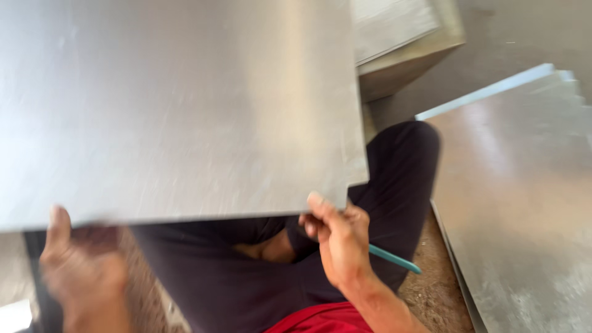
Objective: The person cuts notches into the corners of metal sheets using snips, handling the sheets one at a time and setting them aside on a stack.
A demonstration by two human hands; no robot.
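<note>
We see a bright, daylit view, with soft light and no hard shadows. The big metal sheet [179, 105] takes a broad pale sheen, strongest toward its upper middle, and its scratches smear into streaks from motion blur. Our left hand [80, 271] is badly blurred, its edges melting into the dark trousers [246, 271]. Our right hand [339, 240] is sharper, though still soft. The stack of sheets [524, 203] on the right glares pale along its top edge. Beneath the big sheet, the lap lies in shade.
</note>
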